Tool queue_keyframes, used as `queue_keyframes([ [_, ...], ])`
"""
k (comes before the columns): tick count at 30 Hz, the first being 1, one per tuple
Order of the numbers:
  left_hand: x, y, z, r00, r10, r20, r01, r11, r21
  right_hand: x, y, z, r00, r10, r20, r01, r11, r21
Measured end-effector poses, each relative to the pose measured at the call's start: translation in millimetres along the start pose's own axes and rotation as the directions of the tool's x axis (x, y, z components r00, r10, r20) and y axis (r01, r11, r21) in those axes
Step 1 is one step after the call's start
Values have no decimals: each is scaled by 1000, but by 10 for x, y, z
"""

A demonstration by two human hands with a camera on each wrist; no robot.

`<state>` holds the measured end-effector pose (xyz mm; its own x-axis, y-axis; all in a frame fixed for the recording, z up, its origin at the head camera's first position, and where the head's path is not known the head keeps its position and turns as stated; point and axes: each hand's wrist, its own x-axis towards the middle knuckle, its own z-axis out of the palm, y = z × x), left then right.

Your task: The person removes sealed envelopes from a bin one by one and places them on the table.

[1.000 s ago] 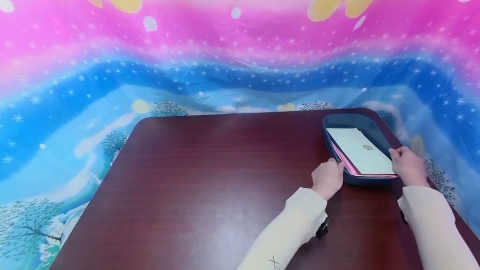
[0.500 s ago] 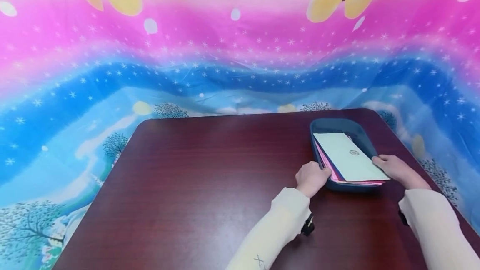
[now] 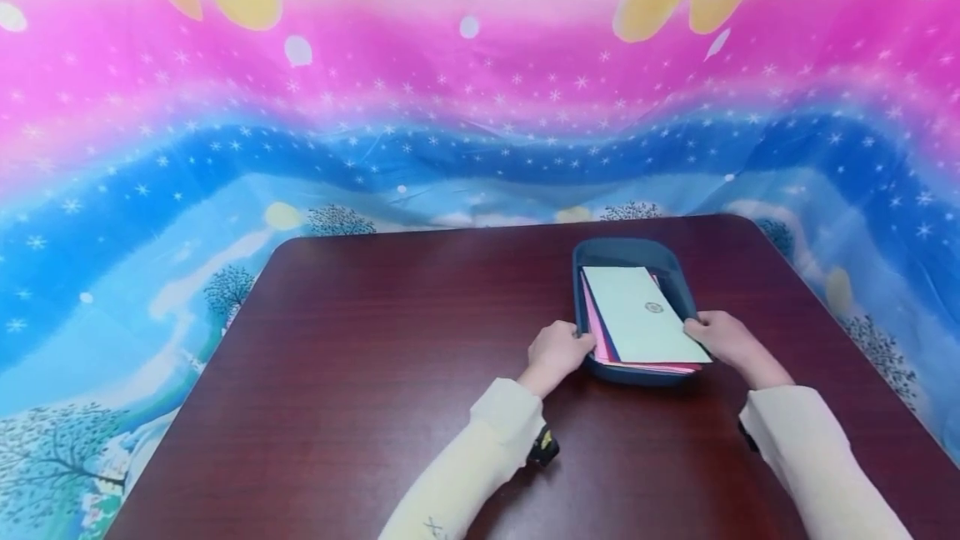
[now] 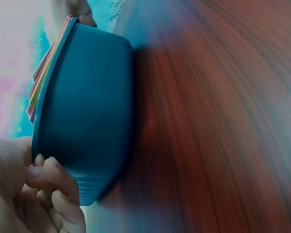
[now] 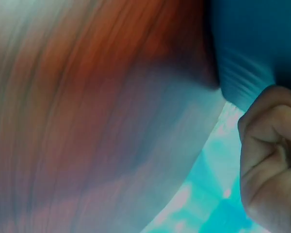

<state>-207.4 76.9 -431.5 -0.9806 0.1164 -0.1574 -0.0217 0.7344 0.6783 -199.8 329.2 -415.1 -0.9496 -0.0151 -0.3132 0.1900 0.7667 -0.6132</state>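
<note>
A dark blue plastic basin (image 3: 633, 252) with rounded corners stands on the right half of the table. Inside it lies a stack of envelopes, a pale one (image 3: 630, 311) with a small round emblem on top and pink, red and dark blue edges (image 3: 600, 332) beneath. My left hand (image 3: 558, 350) grips the basin's left rim, thumb over the edge; in the left wrist view its fingers (image 4: 58, 182) curl under the rim against the blue wall (image 4: 87, 97). On the opposite side my right hand (image 3: 731, 342) pinches the right rim, its curled fingers (image 5: 271, 121) showing in the right wrist view.
The dark red-brown wooden table (image 3: 360, 340) spreads mostly to the left of the basin, with rounded back corners. Behind and beside it hangs a pink and blue printed cloth (image 3: 480, 123) with snowflakes and trees.
Both hands have moved the basin leftward across the table, away from the right edge, with the envelopes inside. The pale envelope now sits slightly turned, its corner near the right rim.
</note>
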Motion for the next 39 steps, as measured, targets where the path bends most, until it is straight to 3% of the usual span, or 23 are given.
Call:
queue_keyframes([
  [9, -149, -502, -407, 1000, -18, 23, 18, 1000, -19, 58, -464, 480, 998, 13, -61, -11, 999, 34],
  [17, -262, -824, -689, 999, -46, 23, 47, 998, -44, 111, -794, 790, 995, 14, -102, -9, 999, 49],
  [24, -330, -952, -838, 997, -78, -2, 77, 994, -82, 139, -994, 938, 994, -9, -111, 16, 998, 61],
  [28, -348, -984, -898, 997, -75, 19, 76, 992, -102, 141, -1062, 990, 993, -16, -115, 22, 998, 57],
  [35, -370, -1031, -1035, 993, -83, 84, 86, 995, -41, 151, -1170, 1105, 994, -19, -111, 25, 999, 46],
  [39, -343, -1059, -1073, 994, -78, 82, 84, 994, -67, 165, -1228, 1174, 993, -20, -119, 27, 998, 50],
])
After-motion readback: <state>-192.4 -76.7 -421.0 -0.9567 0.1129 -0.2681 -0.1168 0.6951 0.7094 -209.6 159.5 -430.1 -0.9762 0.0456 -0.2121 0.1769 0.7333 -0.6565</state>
